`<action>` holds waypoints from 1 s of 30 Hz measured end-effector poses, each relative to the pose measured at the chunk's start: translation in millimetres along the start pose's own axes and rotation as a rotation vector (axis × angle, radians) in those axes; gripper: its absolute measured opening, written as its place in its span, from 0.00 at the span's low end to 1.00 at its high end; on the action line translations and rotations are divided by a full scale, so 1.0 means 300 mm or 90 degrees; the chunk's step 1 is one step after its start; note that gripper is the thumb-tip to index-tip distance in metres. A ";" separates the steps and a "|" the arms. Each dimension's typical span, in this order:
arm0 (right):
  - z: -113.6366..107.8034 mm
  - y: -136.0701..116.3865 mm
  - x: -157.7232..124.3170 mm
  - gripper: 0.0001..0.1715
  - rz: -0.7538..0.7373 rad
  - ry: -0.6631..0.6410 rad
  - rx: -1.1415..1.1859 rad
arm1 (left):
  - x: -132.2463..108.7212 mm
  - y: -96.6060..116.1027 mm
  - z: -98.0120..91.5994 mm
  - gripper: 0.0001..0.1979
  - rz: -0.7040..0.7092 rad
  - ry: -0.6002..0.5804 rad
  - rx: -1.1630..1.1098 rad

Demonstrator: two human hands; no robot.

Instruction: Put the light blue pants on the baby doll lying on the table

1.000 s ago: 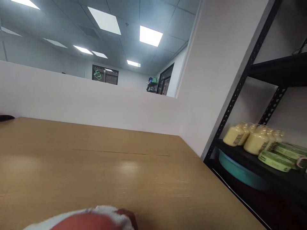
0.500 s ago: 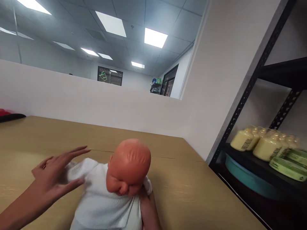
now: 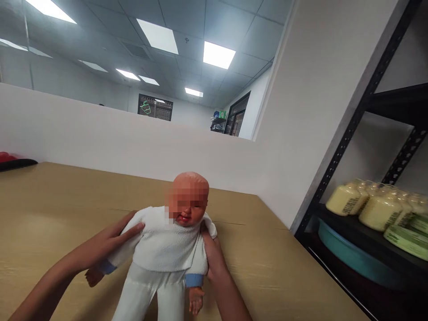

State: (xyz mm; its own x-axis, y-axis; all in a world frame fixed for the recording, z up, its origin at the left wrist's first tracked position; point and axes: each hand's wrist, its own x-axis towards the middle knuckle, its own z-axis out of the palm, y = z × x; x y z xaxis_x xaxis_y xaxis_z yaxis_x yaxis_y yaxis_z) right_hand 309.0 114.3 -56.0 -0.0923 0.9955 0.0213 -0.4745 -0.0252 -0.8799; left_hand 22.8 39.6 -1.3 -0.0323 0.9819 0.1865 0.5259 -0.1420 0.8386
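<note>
The left hand [image 3: 110, 238] presses its fingers flat against the shoulder and upper sleeve of a baby doll [image 3: 167, 254], closed lightly on the cloth, while the right hand [image 3: 209, 254] sits behind the doll's other side, mostly hidden by the body, so whether its fingers are closed on it cannot be told. The doll is held upright between the two hands above the wooden table [image 3: 267, 267], facing the camera, its bald head tilted slightly forward. It wears a white textured top with blue cuffs at the wrists and white trousers; one small plastic hand hangs down at the lower middle, the other shows at the left by the person's forearm. To the right stands a black metal shelf [image 3: 354, 116], just beside the table's edge. On its lower board sit several pale yellow jars [image 3: 368, 203] in a close group, with flat green tubs [image 3: 406, 240] next to them, and a teal basin [image 3: 347, 254] lies under that board.
</note>
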 end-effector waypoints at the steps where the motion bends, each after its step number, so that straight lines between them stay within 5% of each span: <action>1: -0.007 0.005 0.023 0.34 -0.001 0.000 -0.012 | 0.016 -0.008 0.005 0.32 -0.005 -0.027 -0.023; 7: -0.045 0.025 0.141 0.38 0.011 0.000 -0.040 | 0.148 -0.092 0.054 0.36 0.002 -0.098 -0.127; 13: -0.080 0.031 0.261 0.39 -0.009 -0.050 -0.046 | 0.386 -0.056 0.065 0.48 0.217 -0.292 -0.361; 22: -0.092 0.070 0.438 0.41 0.000 -0.050 -0.093 | 0.646 0.047 0.144 0.59 0.212 -0.287 -0.331; 30: -0.178 0.014 0.532 0.41 0.080 -0.125 -0.171 | 0.829 -0.015 0.179 0.52 0.123 -0.286 -0.311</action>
State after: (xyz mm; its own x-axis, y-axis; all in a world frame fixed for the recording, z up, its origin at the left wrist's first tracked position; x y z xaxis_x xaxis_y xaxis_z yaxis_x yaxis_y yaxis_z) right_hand 339.2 277.9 -81.7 -0.3148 0.9488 -0.0276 -0.2039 -0.0960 -0.9743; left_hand 58.0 291.3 13.7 0.4342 0.8750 0.2140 0.0395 -0.2558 0.9659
